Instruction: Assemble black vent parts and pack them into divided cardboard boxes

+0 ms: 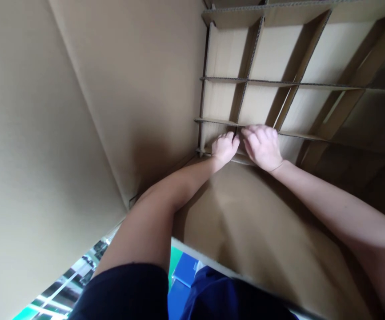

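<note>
A cardboard divider (272, 83) of crossed strips stands in the bottom of a deep cardboard box (166, 66), forming a grid of square cells. My left hand (224, 147) is closed with its fingers curled at a strip in the near row, close to the left corner. Just to its right, my right hand (262, 144) has its fingers bent over the divider strips at a crossing. Its fingertips are partly hidden behind the strips and the hand itself. Both hands appear to grip the divider.
The tall left wall of the box rises beside my left arm, and its near wall (246, 213) lies under my forearms. Outside, below, are blue bins (186, 269), a green surface (175, 254) and a light-lined floor (59, 289). The right side of the box is in shadow.
</note>
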{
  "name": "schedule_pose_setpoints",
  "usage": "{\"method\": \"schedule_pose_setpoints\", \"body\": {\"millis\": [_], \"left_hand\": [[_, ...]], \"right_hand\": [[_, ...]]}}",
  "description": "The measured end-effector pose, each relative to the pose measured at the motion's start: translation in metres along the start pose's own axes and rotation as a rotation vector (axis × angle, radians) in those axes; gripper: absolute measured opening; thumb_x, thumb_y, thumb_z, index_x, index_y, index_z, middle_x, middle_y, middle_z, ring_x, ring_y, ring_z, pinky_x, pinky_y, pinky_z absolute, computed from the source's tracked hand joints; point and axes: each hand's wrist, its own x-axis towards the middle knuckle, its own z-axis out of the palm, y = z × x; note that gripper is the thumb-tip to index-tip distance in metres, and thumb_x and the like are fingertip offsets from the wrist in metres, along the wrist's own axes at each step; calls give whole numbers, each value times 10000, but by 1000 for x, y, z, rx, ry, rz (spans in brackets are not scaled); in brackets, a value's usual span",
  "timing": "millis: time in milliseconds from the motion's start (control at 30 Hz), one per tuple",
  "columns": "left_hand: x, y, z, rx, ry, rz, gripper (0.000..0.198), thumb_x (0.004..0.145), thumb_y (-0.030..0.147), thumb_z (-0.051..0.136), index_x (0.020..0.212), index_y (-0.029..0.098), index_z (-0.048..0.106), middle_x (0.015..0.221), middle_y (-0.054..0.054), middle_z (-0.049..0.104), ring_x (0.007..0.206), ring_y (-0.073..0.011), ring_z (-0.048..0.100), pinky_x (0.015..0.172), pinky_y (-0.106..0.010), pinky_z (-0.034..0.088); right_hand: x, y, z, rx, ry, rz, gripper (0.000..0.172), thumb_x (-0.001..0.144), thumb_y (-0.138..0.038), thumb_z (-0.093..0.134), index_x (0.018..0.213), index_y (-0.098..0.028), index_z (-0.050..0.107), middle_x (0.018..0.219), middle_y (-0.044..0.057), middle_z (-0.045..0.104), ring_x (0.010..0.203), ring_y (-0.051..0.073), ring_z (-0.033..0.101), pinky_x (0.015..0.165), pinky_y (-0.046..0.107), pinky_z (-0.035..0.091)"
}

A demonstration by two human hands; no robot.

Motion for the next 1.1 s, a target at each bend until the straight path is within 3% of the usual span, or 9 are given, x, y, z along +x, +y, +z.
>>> {"method": "schedule_pose_setpoints", "body": {"millis": [167,433,633,733,833,933,1033,1100], "left_hand": [[13,-4,3,-104,14,52,360,1058,293,476,1346,131,619,1232,-157,741,1142,-248,698,985,-330,525],[18,-5,13,-113,42,61,373,1037,158,443,1364,176,622,1326,-132,709,1191,-212,683,1052,-301,503],[14,-2,10,-97,20,59,329,1055,198,448,1320,157,638,1272,-150,724,1159,-218,687,1020,-299,504],[7,-10,1,-78,30,68,291,1067,236,420,1209,180,668,1210,-126,731,1151,-224,667,1012,-308,496],[1,-27,-13,-11,148,-89,217,1042,240,446,1082,199,656,1162,-128,703,1156,-262,628,1016,-362,488],[3,-43,-25,-15,334,-313,185,987,222,541,1165,198,586,1262,-157,632,1244,-281,577,1066,-392,462],[8,-50,-29,-124,342,-367,265,969,179,566,1230,207,529,1311,-162,611,1248,-253,597,1058,-371,478],[10,-51,-28,-192,316,-381,267,962,159,576,1218,216,527,1308,-152,626,1186,-238,637,1010,-361,510]], "right_hand": [[25,14,8,-133,-133,34,503,1037,-164,307,1448,-75,583,1174,209,724,1078,315,613,878,437,482],[29,28,16,-175,-143,-26,484,1001,-124,356,1411,-42,600,1299,219,693,1070,291,651,847,387,528],[32,27,14,-167,-175,-54,468,1013,-114,346,1395,-19,601,1291,232,693,1081,298,670,829,382,538],[30,30,17,-150,-180,-61,468,1008,-102,347,1387,-16,609,1249,237,706,1049,307,677,805,394,539],[28,32,17,-131,-176,-81,481,1001,-81,327,1380,-9,614,1213,235,717,1030,306,673,811,403,541],[31,22,10,-125,-96,-82,451,1025,-144,347,1347,-21,637,1197,214,721,1079,319,642,887,426,525],[50,-6,8,-88,11,-146,457,1052,-248,387,1387,-27,606,1303,221,667,1218,340,560,1012,450,461],[70,-29,14,-56,-11,-197,469,1063,-220,343,1416,-21,579,1338,220,644,1239,321,537,1051,432,423]]}}
